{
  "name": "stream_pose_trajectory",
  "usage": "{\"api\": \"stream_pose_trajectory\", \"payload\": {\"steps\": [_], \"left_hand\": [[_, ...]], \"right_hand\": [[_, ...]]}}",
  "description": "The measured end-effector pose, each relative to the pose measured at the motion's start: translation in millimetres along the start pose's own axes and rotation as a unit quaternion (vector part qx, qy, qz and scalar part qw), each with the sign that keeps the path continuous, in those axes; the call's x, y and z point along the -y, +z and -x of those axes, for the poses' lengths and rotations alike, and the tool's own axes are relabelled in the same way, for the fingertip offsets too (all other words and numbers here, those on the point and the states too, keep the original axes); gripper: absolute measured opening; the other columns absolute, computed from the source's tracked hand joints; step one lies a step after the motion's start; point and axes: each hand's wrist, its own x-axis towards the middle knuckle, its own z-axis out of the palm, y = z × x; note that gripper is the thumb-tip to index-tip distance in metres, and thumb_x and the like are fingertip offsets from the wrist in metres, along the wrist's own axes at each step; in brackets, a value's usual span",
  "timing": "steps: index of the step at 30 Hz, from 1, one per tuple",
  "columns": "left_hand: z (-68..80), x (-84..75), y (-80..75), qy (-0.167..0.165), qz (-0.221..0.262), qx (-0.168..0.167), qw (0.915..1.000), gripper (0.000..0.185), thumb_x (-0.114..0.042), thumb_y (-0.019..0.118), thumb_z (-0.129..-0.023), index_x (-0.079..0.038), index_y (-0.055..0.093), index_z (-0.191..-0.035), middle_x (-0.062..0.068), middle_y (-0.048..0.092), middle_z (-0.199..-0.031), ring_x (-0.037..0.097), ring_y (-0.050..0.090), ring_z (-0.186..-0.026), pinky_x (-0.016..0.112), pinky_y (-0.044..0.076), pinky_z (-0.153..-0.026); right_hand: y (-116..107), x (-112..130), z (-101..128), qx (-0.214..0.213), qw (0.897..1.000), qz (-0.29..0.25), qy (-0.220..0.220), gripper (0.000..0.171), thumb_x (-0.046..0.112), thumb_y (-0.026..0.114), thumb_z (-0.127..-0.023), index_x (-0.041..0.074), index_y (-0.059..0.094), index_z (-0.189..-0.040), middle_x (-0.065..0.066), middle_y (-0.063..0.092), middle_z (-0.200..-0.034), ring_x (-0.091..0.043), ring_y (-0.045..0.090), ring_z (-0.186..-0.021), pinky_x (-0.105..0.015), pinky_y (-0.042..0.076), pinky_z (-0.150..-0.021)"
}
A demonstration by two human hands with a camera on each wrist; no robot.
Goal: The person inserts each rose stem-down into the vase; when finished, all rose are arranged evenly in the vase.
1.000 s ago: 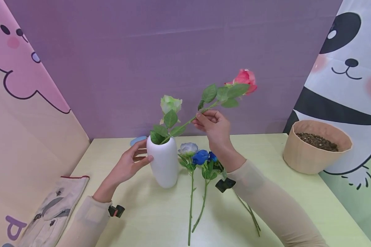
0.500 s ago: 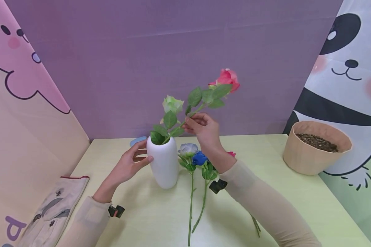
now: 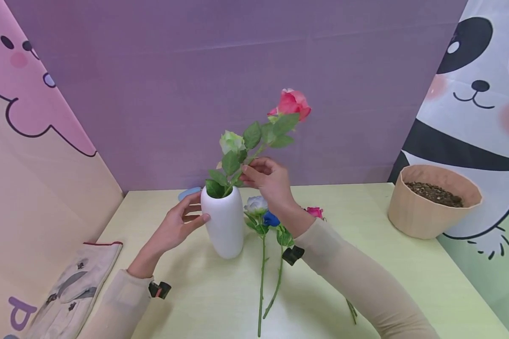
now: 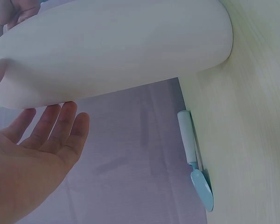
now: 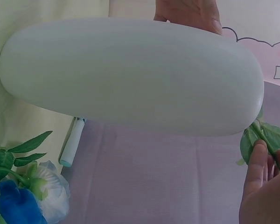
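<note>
Above the vase (image 3: 224, 221) (white), right-hand fingers (image 3: 249, 170) pinch the pink rose's stem (image 3: 254, 154).

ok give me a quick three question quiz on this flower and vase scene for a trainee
1. True or false: the right hand pinches the stem of the pink rose.
2. Which flower already stands in the white vase? A blue, B green, C purple.
3. What does the left hand touch?

Key: 1 true. 2 B, the green rose. 3 the side of the white vase.
</note>
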Motion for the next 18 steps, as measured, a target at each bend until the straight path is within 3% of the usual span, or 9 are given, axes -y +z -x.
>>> {"api": "stream_pose_trajectory", "payload": {"steps": [10,18], "left_hand": [[-0.4,-0.2,1.0,0.003,0.002,0.006,1.0000,0.068,-0.034,0.070,-0.095,-0.023,0.037,-0.153,0.004,0.047,-0.149,0.030,0.052,-0.134,0.048,0.050,-0.108],[0.3,0.0,0.3,0.001,0.003,0.005,1.0000,0.067,-0.035,0.070,-0.094,-0.025,0.037,-0.153,0.003,0.047,-0.150,0.030,0.052,-0.134,0.047,0.050,-0.108]], "right_hand": [[-0.2,0.0,0.8,0.000,1.000,-0.002,-0.004,0.025,0.027,0.070,-0.094,0.007,0.064,-0.107,-0.001,0.070,-0.093,-0.015,0.074,-0.078,-0.036,0.062,-0.085],[1.3,0.4,0.6,-0.007,1.000,-0.009,-0.003,0.023,0.024,0.071,-0.094,0.007,0.062,-0.107,-0.002,0.070,-0.092,-0.014,0.074,-0.077,-0.041,0.061,-0.089]]}}
